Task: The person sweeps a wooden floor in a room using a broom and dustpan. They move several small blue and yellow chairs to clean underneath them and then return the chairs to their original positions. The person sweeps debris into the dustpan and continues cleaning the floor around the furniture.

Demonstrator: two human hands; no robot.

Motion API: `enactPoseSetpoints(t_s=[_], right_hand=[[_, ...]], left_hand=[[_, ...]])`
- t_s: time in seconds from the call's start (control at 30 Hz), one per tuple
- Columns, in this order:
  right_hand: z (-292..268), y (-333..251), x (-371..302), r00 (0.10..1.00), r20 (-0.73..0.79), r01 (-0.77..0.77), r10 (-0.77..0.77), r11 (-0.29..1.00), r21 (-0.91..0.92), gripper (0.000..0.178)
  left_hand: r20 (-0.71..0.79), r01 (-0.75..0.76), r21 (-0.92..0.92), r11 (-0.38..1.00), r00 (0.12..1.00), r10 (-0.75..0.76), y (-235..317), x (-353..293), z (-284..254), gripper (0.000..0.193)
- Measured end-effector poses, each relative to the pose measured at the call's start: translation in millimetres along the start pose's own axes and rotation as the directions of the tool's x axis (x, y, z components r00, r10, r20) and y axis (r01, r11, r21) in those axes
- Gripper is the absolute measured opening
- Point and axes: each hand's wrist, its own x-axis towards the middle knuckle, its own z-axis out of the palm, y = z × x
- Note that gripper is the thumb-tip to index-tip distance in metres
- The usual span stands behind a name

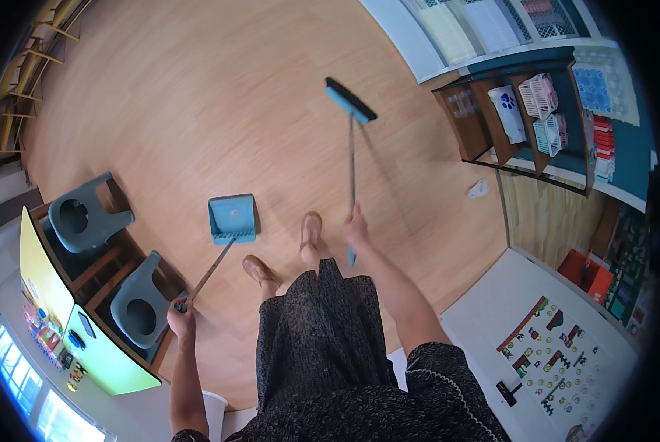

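My right hand [356, 227] is closed round the long handle of a broom [352, 158]. The broom's head, blue with black bristles, is out ahead over the wooden floor, right of the middle. On the left, my left hand [182, 318] grips the upper end of a dustpan's handle. The blue dustpan [233, 219] lies ahead of my feet and to the left, apart from the broom head. Its pan has a small pale patch inside; I cannot make out what it is.
Two grey chairs [140, 302] stand at a green-topped table [98, 350] on the left. A dark shelf [485, 121] with baskets stands at the far right. A crumpled white scrap [478, 188] lies on the floor near it. A white panel with stickers [543, 353] is at the near right.
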Motion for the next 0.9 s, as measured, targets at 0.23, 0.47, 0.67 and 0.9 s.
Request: enactPoseSetpoints(t_s=[0.23,0.47,0.67,0.9], right_hand=[[-15,-47,-188,0.849,0.486,-0.302,0.207,0.945,0.124,0.054],[-104,-61,-240,0.627,0.747,-0.731,0.219,0.497,0.467,0.054],[-101,13,-170,0.89,0.376,-0.454,0.257,0.427,0.782,0.041],[-120,74,75,0.675,0.496,-0.69,0.546,0.23,0.686,0.034]], left_hand=[[-0.095,-0.051,0.113,0.992,0.994,0.062,3,-15,1,0.021],[-0.105,-0.012,0.126,0.992,0.994,0.026,-1,-17,-1,0.023],[-0.119,0.035,0.101,0.994,0.993,-0.023,12,-16,-8,0.023],[-0.118,0.074,0.114,0.991,0.991,-0.06,12,-22,-7,0.023]])
